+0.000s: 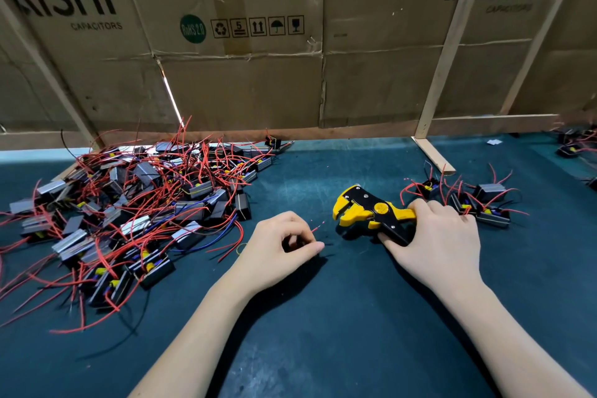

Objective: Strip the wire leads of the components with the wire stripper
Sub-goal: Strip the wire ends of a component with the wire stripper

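The right hand (436, 236) grips the yellow-and-black wire stripper (371, 210) on the dark green worktop (323, 333), its open mouth facing left toward the thin red wire lead (318, 225) pinched by the left hand (281, 249), just beside it

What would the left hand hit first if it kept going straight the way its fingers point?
Probably the wire stripper: the left hand points right across bare mat toward its yellow head, held by the right hand. Depth is unclear.
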Tool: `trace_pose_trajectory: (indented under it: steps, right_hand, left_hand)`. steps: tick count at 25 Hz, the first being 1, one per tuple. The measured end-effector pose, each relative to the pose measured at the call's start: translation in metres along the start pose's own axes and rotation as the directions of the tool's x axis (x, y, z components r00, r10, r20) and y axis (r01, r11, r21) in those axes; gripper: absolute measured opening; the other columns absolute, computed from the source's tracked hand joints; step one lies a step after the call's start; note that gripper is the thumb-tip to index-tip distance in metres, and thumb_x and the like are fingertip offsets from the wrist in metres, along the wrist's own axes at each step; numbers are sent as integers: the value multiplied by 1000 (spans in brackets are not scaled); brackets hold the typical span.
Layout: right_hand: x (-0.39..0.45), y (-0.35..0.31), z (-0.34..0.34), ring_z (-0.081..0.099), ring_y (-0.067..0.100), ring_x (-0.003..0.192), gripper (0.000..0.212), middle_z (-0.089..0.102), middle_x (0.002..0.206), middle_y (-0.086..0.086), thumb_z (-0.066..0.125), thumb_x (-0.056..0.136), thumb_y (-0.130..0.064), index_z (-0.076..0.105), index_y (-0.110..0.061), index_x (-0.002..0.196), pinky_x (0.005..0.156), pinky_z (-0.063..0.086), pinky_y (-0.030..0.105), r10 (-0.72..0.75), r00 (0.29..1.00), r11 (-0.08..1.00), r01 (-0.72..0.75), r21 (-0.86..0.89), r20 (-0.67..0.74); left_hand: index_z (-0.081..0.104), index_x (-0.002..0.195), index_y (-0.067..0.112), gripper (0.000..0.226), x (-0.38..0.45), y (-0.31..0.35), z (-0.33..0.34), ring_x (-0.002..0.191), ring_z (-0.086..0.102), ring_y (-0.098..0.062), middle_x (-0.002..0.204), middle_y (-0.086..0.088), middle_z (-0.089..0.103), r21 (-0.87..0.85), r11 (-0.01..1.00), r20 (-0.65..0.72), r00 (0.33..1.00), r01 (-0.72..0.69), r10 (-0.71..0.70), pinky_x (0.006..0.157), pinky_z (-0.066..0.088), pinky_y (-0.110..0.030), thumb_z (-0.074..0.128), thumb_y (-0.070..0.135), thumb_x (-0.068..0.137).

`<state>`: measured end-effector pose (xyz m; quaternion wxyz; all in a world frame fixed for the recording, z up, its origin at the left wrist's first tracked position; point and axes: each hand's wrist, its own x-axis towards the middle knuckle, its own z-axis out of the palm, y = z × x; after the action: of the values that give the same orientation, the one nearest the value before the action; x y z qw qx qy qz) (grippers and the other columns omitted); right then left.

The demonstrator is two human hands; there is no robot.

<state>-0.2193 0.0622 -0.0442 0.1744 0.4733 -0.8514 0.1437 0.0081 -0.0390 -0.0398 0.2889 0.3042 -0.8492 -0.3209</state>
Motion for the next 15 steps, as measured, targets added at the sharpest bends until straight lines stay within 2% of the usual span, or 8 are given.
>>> trace_pose_trajectory:
  steps: [2, 8, 11, 15]
  right_hand:
    - [0, 0, 0, 59, 27, 95, 56, 63, 94, 1, 66, 73, -66, 60, -17, 99, 85, 32, 39, -5, 1000, 1000, 5, 1, -1]
    - [-1, -3, -1, 60, 32, 84, 54, 63, 85, 6, 76, 67, -57, 61, -11, 91, 79, 35, 41, -51, 998, 999, 50, -5, -48]
    - [-3, -6, 1, 58, 32, 76, 52, 61, 78, 7, 80, 63, -52, 60, -9, 84, 71, 31, 39, -97, 990, 995, 94, -35, -100]
    - [-5, -9, 3, 57, 31, 71, 51, 60, 74, 6, 81, 62, -51, 57, -10, 79, 68, 27, 38, -109, 985, 994, 105, -37, -132]
  left_hand:
    - [70, 70, 13, 17, 0, 0, 1, 66, 46, -7, 81, 4, 60, -17, 1000, 12, 1000, 11, -11, 67, 37, -17, 76, 19, 84]
    - [65, 71, 15, 17, 2, 2, 14, 65, 44, -12, 68, 10, 50, -48, 996, -207, 975, 77, -85, 66, 36, -19, 71, 18, 87]
    - [65, 70, 17, 18, 4, 0, 19, 65, 43, -9, 70, 10, 52, -51, 996, -223, 971, 76, -85, 66, 37, -23, 71, 18, 86]
    - [63, 67, 22, 21, 4, 0, 23, 65, 46, -8, 74, 9, 58, -42, 996, -252, 964, 78, -86, 65, 38, -25, 71, 18, 86]
